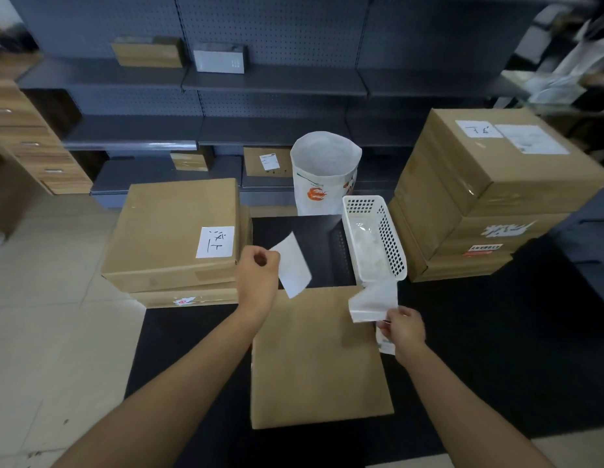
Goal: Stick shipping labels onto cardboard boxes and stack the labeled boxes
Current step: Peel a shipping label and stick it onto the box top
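A: Hands first. What is each one doing?

B: Left hand (258,270) raised over the black mat (462,349), fingers curled, pinching a blank white label (293,268) by its left edge; the label hangs tilted in the air. Right hand (405,329) lower, at the right edge of the plain cardboard box (319,359), fingers pinched on a curling strip of white backing paper (374,302). The two hands are well apart.

A: The box under them?

B: Flat, closed, top face bare, lying on the mat directly below both hands.

A: Containers?

B: A white perforated plastic basket (391,238) sits just beyond the box on the right. Inside it, a heap of pale crumpled sheets, translucent; cannot tell exactly what they are. Behind it stands an open-topped white paper bag (322,173) with an orange print; no contents show through its mouth from this angle.

A: Labeled boxes?

B: Left stack (172,231): two flat boxes, the top one bearing a handwritten white label (215,242) near its right front corner. Right stack (489,184): taller, several boxes, two white labels (510,135) on the top face, printed stickers on a lower box's side.

A: Background?

B: Grey pegboard shelving (273,82) with a few small cartons on it, one carrying a printed label. A wood-grain drawer unit (30,136) at far left. Pale floor tiles (57,332) left of the mat.
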`<action>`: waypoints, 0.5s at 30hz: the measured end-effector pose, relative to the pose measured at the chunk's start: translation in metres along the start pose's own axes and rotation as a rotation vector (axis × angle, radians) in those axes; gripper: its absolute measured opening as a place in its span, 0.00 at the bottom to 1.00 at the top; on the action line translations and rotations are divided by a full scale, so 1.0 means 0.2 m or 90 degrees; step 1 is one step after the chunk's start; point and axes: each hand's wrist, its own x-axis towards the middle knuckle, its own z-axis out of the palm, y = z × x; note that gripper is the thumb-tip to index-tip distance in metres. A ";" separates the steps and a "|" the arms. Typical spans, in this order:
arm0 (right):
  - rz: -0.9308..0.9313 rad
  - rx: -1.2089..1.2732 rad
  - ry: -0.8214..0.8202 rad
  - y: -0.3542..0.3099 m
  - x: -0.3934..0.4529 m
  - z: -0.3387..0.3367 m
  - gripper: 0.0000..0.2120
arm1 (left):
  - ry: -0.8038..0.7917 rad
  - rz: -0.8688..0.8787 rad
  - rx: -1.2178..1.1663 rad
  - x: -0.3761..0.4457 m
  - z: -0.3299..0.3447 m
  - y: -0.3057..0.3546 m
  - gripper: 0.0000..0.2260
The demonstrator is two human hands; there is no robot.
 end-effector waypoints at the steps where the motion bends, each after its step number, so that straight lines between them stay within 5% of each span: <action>1: -0.013 0.005 0.021 -0.02 0.02 -0.02 0.14 | 0.005 0.008 0.000 0.02 0.01 0.00 0.04; 7: -0.094 0.012 0.002 -0.22 0.18 0.08 0.15 | -0.023 0.017 0.063 0.03 0.15 -0.02 0.04; 15: -0.248 -0.193 -0.048 -0.45 0.53 0.20 0.13 | -0.006 0.012 0.115 0.07 0.50 0.07 0.03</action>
